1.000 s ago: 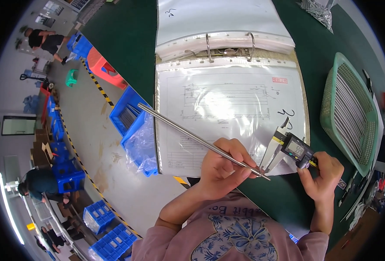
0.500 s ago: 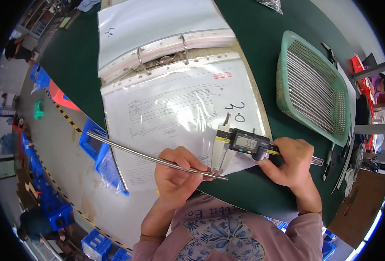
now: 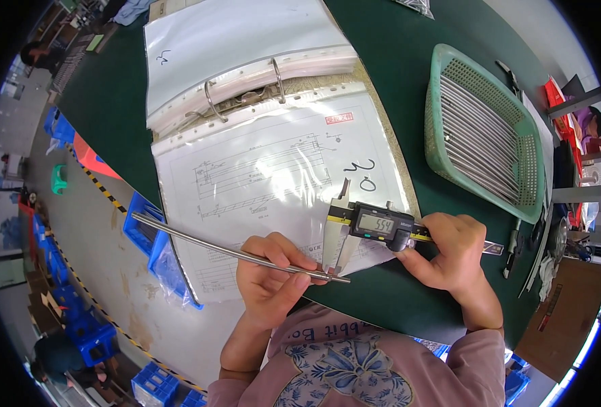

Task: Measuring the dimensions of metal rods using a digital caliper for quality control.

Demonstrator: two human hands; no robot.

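My left hand (image 3: 266, 278) is closed around a thin, straight metal rod (image 3: 195, 237). The rod slants from the upper left down to a free end just right of my fingertips. In my right hand (image 3: 450, 254) is a digital caliper (image 3: 380, 225) with a lit display, its thumb pressed under the slide. The caliper's long jaws point down and meet the rod close to its right end; whether they clamp it tightly I cannot tell. Beneath the rod and caliper lies an open ring binder (image 3: 246, 163) with a line drawing in a plastic sleeve.
A green plastic basket (image 3: 433, 129) full of metal rods stands on the dark green table (image 3: 382, 41) at the right. Beyond it lie a utility knife (image 3: 512, 251) and other tools. Blue bins (image 3: 138, 234) stand on the floor at the left. Two people are farther off at the left.
The whole view has shifted slightly, so the binder, rod and caliper appear a little farther left. Both hands keep the same hold, with the jaws still at the rod.
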